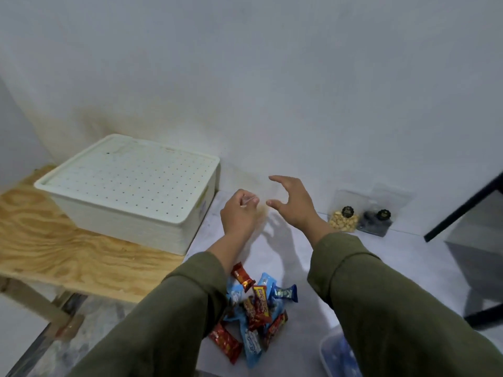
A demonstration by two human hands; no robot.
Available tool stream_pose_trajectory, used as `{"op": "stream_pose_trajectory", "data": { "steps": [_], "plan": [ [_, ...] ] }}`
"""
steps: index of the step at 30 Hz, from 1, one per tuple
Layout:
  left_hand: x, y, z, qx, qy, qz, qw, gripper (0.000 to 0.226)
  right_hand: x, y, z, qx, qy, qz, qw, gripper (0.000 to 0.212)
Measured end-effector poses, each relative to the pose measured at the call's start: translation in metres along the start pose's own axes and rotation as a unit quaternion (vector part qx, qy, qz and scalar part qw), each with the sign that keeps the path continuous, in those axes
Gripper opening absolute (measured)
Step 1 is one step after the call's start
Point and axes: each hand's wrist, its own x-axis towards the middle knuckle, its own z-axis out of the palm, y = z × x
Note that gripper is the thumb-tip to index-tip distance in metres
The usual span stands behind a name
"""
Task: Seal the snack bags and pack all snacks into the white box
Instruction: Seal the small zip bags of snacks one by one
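While right hand [291,202] hangs open, left hand [239,210] pinches something clear, unidentifiable.
Snack bags [359,216]: limp, slippery film; likely grip at top seal.

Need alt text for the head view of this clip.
Two hands in olive sleeves reach forward: left hand pinching something small and clear, right hand open. Below lies a pile of red and blue wrapped snacks; a lidded white perforated plastic box sits left, two clear snack bags against the wall.

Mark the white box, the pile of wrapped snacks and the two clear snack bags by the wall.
white box [128,183]: head view, on the middle of its perforated lid.
pile of wrapped snacks [255,308]: head view, on a red wrapper mid-pile.
clear snack bags [343,220]: head view, on the pale contents of the left bag.
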Motion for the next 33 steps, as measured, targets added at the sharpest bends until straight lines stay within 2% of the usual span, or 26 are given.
{"op": "stream_pose_trajectory", "data": {
  "steps": [4,7,13,20,27,33],
  "plan": [
    [0.001,0.035,0.017,-0.049,-0.042,0.041,0.997,0.014,0.007,0.000,-0.042,-0.035,0.048,-0.003,0.998,0.026],
    [0.000,0.063,0.037,-0.082,-0.066,0.061,0.993,0.004,0.010,0.001,-0.079,-0.040,0.074,-0.006,0.996,0.013],
    [-0.005,0.107,0.096,-0.120,-0.089,0.082,0.985,0.017,0.009,0.021,-0.149,-0.032,0.106,0.004,0.994,0.017],
    [-0.012,0.135,0.157,-0.088,-0.107,0.124,0.983,0.010,0.012,0.045,-0.203,-0.036,0.123,-0.012,0.992,0.008],
    [-0.014,0.142,0.185,-0.045,-0.085,0.138,0.986,0.012,0.015,0.065,-0.217,-0.039,0.127,0.000,0.991,0.010],
    [-0.002,0.150,0.185,-0.002,-0.104,0.154,0.983,0.012,0.018,0.063,-0.210,-0.045,0.147,0.031,0.988,0.006]
  ]
}}
